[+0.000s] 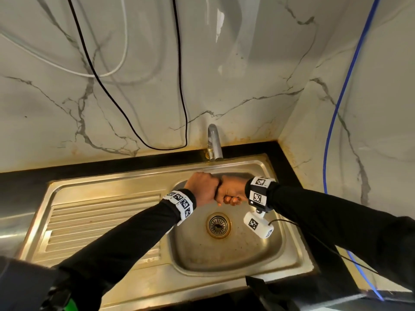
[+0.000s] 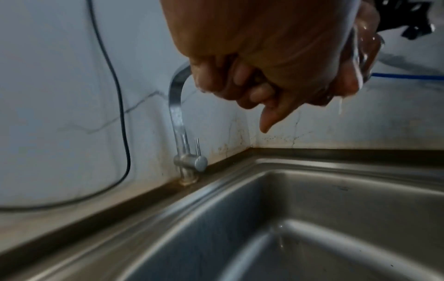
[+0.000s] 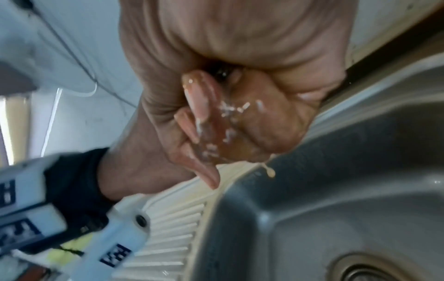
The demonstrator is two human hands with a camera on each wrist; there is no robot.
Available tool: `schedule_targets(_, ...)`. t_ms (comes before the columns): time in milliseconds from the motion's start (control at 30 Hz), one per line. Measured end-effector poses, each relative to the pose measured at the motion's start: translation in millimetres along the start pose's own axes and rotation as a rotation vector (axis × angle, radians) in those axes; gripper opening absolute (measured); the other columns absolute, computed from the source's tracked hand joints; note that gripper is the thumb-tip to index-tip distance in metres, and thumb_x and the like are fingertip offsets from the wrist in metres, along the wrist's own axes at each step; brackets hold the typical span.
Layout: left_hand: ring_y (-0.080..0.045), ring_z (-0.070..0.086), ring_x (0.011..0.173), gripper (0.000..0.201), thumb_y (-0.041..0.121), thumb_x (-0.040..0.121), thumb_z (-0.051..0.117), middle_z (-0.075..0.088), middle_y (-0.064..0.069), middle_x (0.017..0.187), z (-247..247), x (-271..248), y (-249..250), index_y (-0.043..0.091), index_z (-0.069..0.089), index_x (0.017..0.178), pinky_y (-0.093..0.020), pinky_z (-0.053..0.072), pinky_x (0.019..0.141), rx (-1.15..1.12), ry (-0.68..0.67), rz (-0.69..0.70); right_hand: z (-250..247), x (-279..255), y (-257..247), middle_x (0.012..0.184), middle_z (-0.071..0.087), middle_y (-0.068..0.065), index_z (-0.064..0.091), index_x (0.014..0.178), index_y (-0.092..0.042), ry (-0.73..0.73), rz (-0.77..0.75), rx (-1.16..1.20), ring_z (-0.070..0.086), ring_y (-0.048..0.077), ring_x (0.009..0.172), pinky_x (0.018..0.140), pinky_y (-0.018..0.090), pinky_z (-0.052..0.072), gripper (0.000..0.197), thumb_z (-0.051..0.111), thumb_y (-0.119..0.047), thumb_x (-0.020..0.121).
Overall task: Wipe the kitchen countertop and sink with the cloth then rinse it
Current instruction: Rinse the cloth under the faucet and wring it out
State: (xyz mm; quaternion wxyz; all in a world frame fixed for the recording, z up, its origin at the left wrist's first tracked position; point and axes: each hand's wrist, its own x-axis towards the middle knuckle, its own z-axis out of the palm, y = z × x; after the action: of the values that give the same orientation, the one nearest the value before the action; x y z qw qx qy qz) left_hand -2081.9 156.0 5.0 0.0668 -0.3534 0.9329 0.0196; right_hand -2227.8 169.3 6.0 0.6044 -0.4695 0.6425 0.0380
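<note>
Both fists are pressed together over the steel sink basin (image 1: 226,252), just below the faucet (image 1: 215,142). My left hand (image 1: 202,187) and right hand (image 1: 232,191) each grip the cloth (image 1: 218,187), a dark sliver between them; the rest is hidden inside the fists. In the right wrist view the dark cloth (image 3: 221,71) peeks out between wet curled fingers (image 3: 199,106). Cloudy water drips from the hands into the basin (image 3: 360,171). The left wrist view shows my left hand (image 2: 252,66) fisted, thumb pointing down, next to the faucet (image 2: 176,114).
A ribbed drainboard (image 1: 101,221) lies left of the basin, the drain (image 1: 218,225) below the hands. Black countertop (image 1: 289,158) borders the sink at the back and right. A black cable (image 1: 143,140) and a blue hose (image 1: 332,131) hang along the marble walls.
</note>
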Motion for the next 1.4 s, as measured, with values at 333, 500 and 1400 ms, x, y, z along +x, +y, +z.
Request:
schedule_targets(333, -0.029, 0.071, 0.079, 0.019, 0.032, 0.079, 0.072, 0.073, -0.007, 0.083, 42, -10, 18, 0.014, 0.071, 0.083, -0.034, 0.054, 0.067, -0.498, -0.117, -0.348, 29, 24, 14, 0.077, 0.071, 0.009, 0.070, 0.085, -0.008, 0.382, -0.281, -0.733, 0.070, 0.029, 0.070, 0.061, 0.040, 0.059, 0.009, 0.072, -0.016, 0.080)
schedule_targets(500, -0.032, 0.070, 0.084, 0.011, 0.017, 0.078, 0.069, 0.074, -0.011, 0.091, 50, -14, 32, 0.011, 0.070, 0.087, -0.033, 0.052, 0.066, -0.589, -0.167, -0.422, 37, 21, 28, 0.087, 0.073, 0.012, 0.069, 0.084, -0.013, 0.442, -0.394, -0.938, 0.070, 0.036, 0.080, 0.059, 0.033, 0.041, 0.011, 0.068, -0.024, 0.081)
schedule_targets(1400, -0.020, 0.073, 0.074, 0.013, 0.008, 0.066, 0.070, 0.076, -0.009, 0.075, 11, 3, 40, 0.005, 0.076, 0.077, -0.045, 0.062, 0.075, -0.998, 0.010, -0.554, -10, -29, 16, 0.099, 0.073, 0.008, 0.060, 0.111, -0.013, 0.583, -0.504, -1.293, 0.071, 0.032, 0.087, 0.066, 0.034, 0.041, 0.027, 0.049, -0.034, 0.097)
